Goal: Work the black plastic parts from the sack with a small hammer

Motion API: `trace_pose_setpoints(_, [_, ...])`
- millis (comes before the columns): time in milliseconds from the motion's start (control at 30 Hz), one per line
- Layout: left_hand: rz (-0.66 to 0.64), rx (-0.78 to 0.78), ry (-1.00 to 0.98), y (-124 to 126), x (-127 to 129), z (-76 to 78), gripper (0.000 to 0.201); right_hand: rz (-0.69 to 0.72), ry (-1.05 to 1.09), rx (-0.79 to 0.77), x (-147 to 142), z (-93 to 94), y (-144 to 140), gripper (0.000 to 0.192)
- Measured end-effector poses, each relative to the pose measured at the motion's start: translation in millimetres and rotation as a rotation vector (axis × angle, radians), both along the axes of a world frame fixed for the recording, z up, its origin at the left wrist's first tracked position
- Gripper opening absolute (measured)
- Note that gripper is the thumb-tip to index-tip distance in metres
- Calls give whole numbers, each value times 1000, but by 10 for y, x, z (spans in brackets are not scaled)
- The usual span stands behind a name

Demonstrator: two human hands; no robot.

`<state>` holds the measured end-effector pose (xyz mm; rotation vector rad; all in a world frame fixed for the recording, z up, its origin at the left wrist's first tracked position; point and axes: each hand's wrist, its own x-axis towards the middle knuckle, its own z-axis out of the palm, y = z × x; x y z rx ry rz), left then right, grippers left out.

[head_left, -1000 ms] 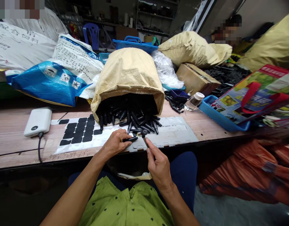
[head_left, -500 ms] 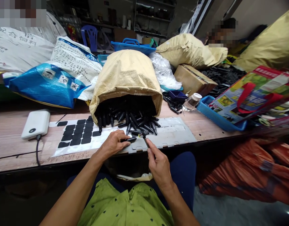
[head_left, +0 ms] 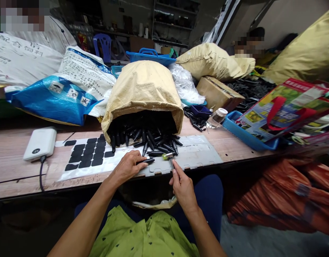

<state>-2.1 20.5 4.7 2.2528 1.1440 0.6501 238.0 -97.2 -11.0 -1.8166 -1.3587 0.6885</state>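
Fingers (head_left: 139,161) on seemingly right-pointing black piece (head_left: 147,161)

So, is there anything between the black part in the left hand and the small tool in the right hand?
Nothing visible. The left hand holds a black part by its fingers, tip pointing right. The right hand holds a small tool, its yellowish head just right of that tip. Only bare grey sheet shows in the gap.
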Motion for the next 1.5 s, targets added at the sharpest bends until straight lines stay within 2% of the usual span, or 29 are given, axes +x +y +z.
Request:
trace_pose_setpoints(167, [17, 9, 19, -36, 17, 10, 21, 2, -58, 53, 5, 15, 3, 51])
trace_pose_setpoints(267, [30, -14, -14, -172, 36, 85, 23, -8, -103, 71, 4, 22, 3, 50])
trace_pose_setpoints(400, [-73, -282, -162, -538, 98, 235, 31, -9, -113, 72, 9, 22, 7, 51])
trace_pose_setpoints(467, [-133, -428, -172, -727, 144, 239, 32, -2, -107, 71, 13, 26, 10, 52])
trace_pose_setpoints(567, [-131, -527, -16, -917, 211, 63, 26, -2, -110, 23, 15, 37, 16, 54])
trace_pose_setpoints(667, [-24, -523, 168, -991, 253, -260, 23, -12, -125, -37, 14, 42, 21, 56])
trace_pose_setpoints(767, [59, -505, 274, -1026, 272, -500, 37, -14, -131, -41, 13, 36, 23, 55])
trace_pose_setpoints(833, [43, -505, 261, -1049, 288, -498, 48, -12, -127, -33, 15, 29, 23, 55])
trace_pose_setpoints(933, [-59, -513, 101, -1028, 336, -252, 39, -8, -118, -25, 19, 19, 20, 54])
trace_pose_setpoints(1000, [-50, -424, -24, -926, 381, -32, 30, -4, -113, -20, 22, 12, 19, 53])
trace_pose_setpoints(1067, [57, -209, -94, -736, 425, 126, 27, 4, -107, -8, 23, 4, 19, 53])
trace_pose_setpoints(1133, [188, 43, -81, -488, 462, 179, 25, 11, -98, 8, 24, -6, 21, 52])
trace_pose_setpoints(1200, [262, 230, -5, -243, 497, 145, 23, 13, -90, 26, 26, -17, 24, 50])
trace_pose_setpoints(1300, [256, 340, 101, -5, 550, 39, 20, 11, -93, 50, 28, -32, 28, 48])
trace_pose_setpoints(1400, [237, 370, 143, 22, 571, -26, 17, 2, -98, 64, 28, -39, 25, 47])
trace_pose_setpoints(1500, [238, 377, 154, -71, 510, -40, 7, -6, -93, 59, 26, -33, 19, 48])
